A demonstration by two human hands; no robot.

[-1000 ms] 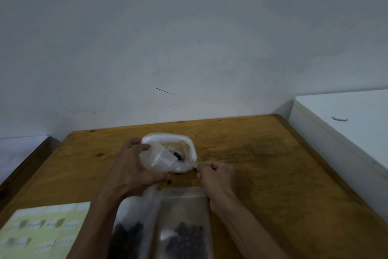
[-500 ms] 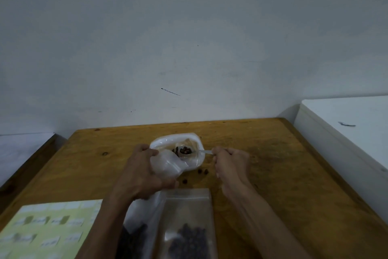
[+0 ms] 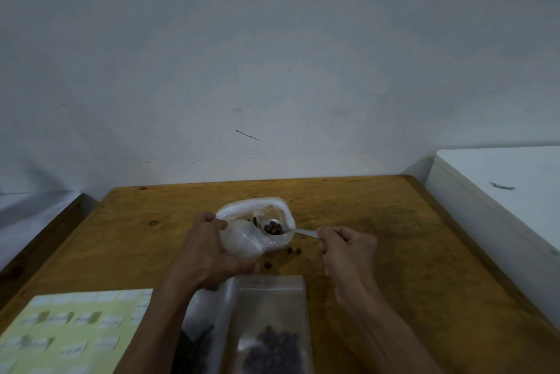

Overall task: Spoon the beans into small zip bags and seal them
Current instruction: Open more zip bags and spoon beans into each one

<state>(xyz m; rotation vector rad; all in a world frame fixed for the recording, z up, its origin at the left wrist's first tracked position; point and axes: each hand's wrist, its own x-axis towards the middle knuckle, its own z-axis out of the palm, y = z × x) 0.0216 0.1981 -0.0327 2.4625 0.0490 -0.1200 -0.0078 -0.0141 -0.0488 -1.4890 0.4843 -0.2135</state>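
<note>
Small zip bag (image 3: 242,242) is being gripped by curled left hand (image 3: 209,255), table centre; spoon (image 3: 283,229) of beans (image 3: 272,227) is being pinched by right hand (image 3: 348,248) at its mouth; 3 loose beans (image 3: 293,250) are lying just nearer.

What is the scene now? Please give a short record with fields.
left hand: grips small bag
right hand: pinches spoon
spoon: loaded with beans, bowl over the container
spilled beans: on table, near the container
filled bags: lying near the table's front edge
label sheet: front left
</note>
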